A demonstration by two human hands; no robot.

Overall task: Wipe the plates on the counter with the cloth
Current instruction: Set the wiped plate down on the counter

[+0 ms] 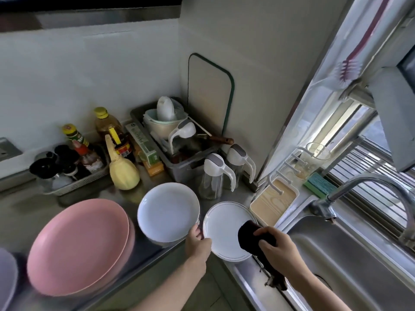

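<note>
A white plate with a thin dark rim line [222,230] is held above the counter's front edge. My left hand [198,244] grips its left rim. My right hand [277,249] grips a dark cloth [247,236] and presses it on the plate's right side; the cloth's tail hangs down below my wrist. A plain white deep plate [168,212] sits on the counter just left of it. Two stacked pink plates [78,248] lie further left. A grey plate [6,281] shows at the far left edge.
A steel sink [350,265] with a faucet [363,189] lies to the right. Behind the plates stand two glass dispensers [215,176], a yellow squeeze bottle [122,169], sauce bottles [80,147], a dish rack [177,140] and a wooden tray [271,200].
</note>
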